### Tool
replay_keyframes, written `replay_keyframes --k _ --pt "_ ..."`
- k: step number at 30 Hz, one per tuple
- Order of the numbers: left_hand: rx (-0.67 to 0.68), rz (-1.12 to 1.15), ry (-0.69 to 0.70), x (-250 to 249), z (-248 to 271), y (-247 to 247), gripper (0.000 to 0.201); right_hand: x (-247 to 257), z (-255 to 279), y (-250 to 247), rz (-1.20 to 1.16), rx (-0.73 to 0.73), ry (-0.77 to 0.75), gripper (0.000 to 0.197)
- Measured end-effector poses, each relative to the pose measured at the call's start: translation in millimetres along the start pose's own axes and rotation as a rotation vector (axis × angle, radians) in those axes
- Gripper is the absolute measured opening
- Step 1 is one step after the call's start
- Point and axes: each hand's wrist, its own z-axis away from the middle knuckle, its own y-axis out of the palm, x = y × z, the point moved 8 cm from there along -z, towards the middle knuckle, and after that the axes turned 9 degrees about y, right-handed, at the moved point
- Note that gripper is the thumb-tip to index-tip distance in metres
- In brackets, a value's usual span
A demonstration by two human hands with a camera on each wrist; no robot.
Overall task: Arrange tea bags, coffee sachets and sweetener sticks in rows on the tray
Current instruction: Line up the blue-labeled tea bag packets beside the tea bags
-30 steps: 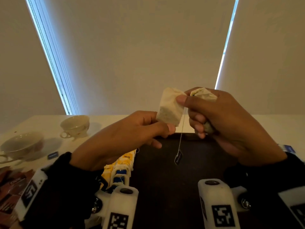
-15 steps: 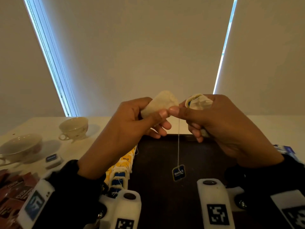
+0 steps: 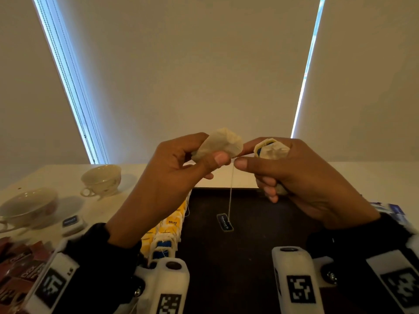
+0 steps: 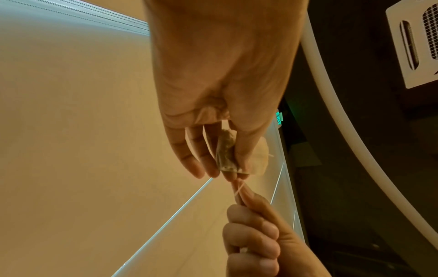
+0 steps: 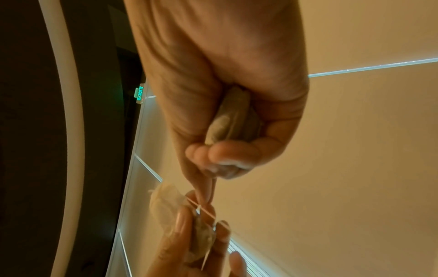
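- Far left on the worktop (image 3: 353, 175), dark red sachets (image 3: 15, 266) lie in a loose pile at the near edge.
- Behind them sit two pale teacups, a wide one (image 3: 27, 207) and a smaller one (image 3: 101, 180), with a loose tea bag (image 3: 72, 223) bearing a dark blue tag between the wide cup and the tray.
- A row of tea bags (image 3: 169, 232) with yellow and blue tags runs along the left side of the dark tray (image 3: 249, 257).
- The left hand (image 3: 172, 177) is raised above the tray, its grip closed on a tea bag (image 3: 221, 145), pinched between thumb and fingers.
- A string (image 3: 231, 191) hangs from between the two hands, and its dark tag (image 3: 225, 222) dangles over the tray.
- The right hand (image 3: 301, 177) pinches that string with thumb and forefinger just beside the left thumb, while its other fingers curl round a bunch of further tea bags (image 3: 271, 149).
- At the far right, blue and white packets (image 3: 392, 211) lie on the worktop by the sleeve.
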Motion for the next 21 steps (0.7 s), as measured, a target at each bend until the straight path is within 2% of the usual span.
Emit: replay_keyframes --k 4,9,15,18,21 --pt "0.081 0.046 -0.005 -0.6 1.4 2.5 0.016 2.1 0.8 1.0 0.033 0.000 -0.022 0.011" --pt "0.083 0.227 -0.168 6.1 5.4 8.7 0.019 3.9 2.3 1.2 0.047 -0.013 -0.010 0.027" --pt "0.088 0.212 -0.200 12.0 7.2 14.8 0.022 13.1 5.7 3.7 0.130 -0.127 -0.103 0.029" --pt "0.070 0.247 -0.244 15.2 7.7 15.4 0.026 7.9 5.3 6.3 0.224 -0.136 -0.051 0.037" --pt "0.059 0.225 -0.296 25.9 7.9 13.2 0.030 -3.1 1.6 10.7 0.293 -0.102 0.090 0.038"
